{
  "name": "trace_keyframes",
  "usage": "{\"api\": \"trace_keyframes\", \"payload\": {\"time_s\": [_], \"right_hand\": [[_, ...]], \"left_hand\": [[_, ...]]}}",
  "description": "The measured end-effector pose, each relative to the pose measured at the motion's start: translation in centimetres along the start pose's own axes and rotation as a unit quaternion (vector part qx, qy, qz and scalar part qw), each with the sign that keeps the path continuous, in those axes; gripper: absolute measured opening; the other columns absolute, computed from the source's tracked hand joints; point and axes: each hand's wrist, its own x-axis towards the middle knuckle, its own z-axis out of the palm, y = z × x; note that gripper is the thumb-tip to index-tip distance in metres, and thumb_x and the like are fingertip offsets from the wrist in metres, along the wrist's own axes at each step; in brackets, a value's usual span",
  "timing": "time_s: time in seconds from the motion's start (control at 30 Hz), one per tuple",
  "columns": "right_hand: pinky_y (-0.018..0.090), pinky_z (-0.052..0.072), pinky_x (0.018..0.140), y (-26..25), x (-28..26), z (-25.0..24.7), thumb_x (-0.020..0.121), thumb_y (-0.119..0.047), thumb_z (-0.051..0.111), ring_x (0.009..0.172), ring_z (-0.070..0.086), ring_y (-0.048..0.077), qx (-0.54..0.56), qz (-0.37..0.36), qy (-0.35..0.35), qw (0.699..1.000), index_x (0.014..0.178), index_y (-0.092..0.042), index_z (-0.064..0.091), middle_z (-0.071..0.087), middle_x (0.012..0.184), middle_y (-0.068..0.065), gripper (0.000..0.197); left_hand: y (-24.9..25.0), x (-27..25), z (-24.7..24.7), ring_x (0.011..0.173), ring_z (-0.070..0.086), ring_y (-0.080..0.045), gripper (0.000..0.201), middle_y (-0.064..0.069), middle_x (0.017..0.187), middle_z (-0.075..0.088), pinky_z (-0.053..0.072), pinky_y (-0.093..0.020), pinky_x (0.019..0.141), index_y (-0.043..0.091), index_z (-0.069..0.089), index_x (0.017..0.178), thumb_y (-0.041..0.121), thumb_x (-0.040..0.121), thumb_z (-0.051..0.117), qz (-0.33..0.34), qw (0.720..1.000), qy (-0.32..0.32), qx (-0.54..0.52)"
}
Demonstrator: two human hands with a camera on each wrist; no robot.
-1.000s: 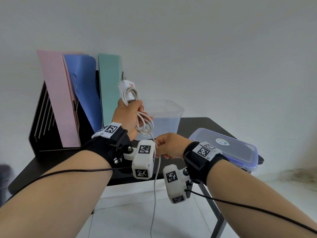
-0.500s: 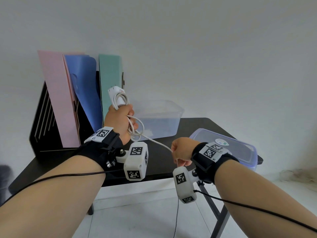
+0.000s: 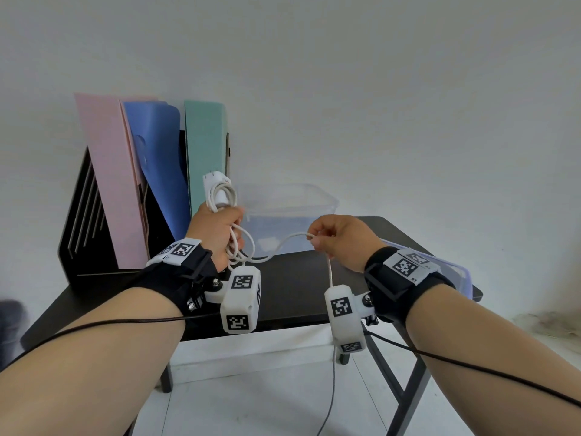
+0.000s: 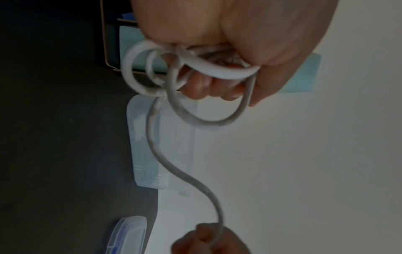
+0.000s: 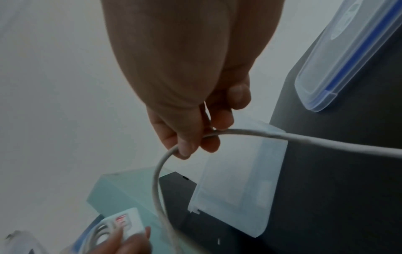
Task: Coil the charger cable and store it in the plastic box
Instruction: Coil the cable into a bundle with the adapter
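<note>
In the head view, both forearms are seen raised in front of the black tabletop (image 3: pixel 292 287). The left hand (image 3: pixel 217 234) is held upright as a fist, closed around the white charger plug (image 3: pixel 217 184) and several loops of the charger cable (image 3: pixel 276 247). The right hand (image 3: pixel 339 240) is held level with it, apart to the right, the cable pinched between thumb and fingers; a slack run is strung between the hands and the remainder hangs toward the floor. The open plastic box (image 3: pixel 289 212) stands on the tabletop behind the hands, beside a file rack (image 3: pixel 85 221) of coloured folders; its lid (image 3: pixel 459 272) lies at the right edge. In the left wrist view, fingers (image 4: pixel 202 87) are curled over bunched loops, the cable (image 4: pixel 174 168) trailing to the right hand (image 4: pixel 208 240). In the right wrist view, thumb and fingertips (image 5: pixel 187 146) are closed on the cable (image 5: pixel 158 180).
</note>
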Motion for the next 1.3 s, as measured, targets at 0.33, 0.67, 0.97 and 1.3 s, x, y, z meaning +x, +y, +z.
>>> {"api": "trace_keyframes", "payload": {"time_s": [0.33,0.67,0.97,1.3], "right_hand": [[0.015,0.045,0.06,-3.7,0.8,0.9,0.084,-0.015,0.067,0.058,0.051,0.004,0.1,-0.03,0.043,0.994,0.081,-0.016,0.068,0.062,0.07,-0.004,0.003],[0.02,0.043,0.058,-4.2,1.3,1.7,0.082,-0.02,0.069,0.053,0.05,0.005,0.128,-0.011,0.063,0.99,0.077,-0.017,0.065,0.062,0.066,-0.005,0.008],[0.013,0.048,0.052,-2.4,0.8,2.3,0.084,-0.013,0.066,0.054,0.056,0.008,0.112,0.011,0.034,0.993,0.086,-0.009,0.065,0.066,0.073,0.003,0.005],[0.016,0.047,0.06,-3.5,0.9,2.2,0.085,-0.018,0.066,0.056,0.053,0.004,0.139,-0.007,0.072,0.988,0.081,-0.014,0.068,0.064,0.067,-0.006,0.006]], "left_hand": [[-1.1,-1.7,1.5,0.03,0.033,-0.009,0.019,-0.005,0.06,0.042,0.033,-0.018,0.035,0.014,0.049,0.081,0.02,0.084,0.067,0.006,0.994,-0.096,0.046],[-1.0,-2.9,2.4,0.041,0.042,-0.016,0.022,-0.005,0.058,0.049,0.037,-0.025,0.045,0.02,0.06,0.082,0.0,0.079,0.068,0.028,0.981,-0.154,0.119],[-0.6,-2.0,1.9,0.046,0.047,-0.017,0.019,-0.007,0.058,0.045,0.044,-0.027,0.049,0.013,0.052,0.084,-0.005,0.083,0.059,-0.004,0.997,-0.077,0.019],[-1.4,-2.2,1.5,0.043,0.045,-0.018,0.034,-0.006,0.061,0.045,0.042,-0.026,0.046,0.019,0.055,0.095,0.004,0.068,0.071,-0.011,0.988,-0.129,0.089]]}}
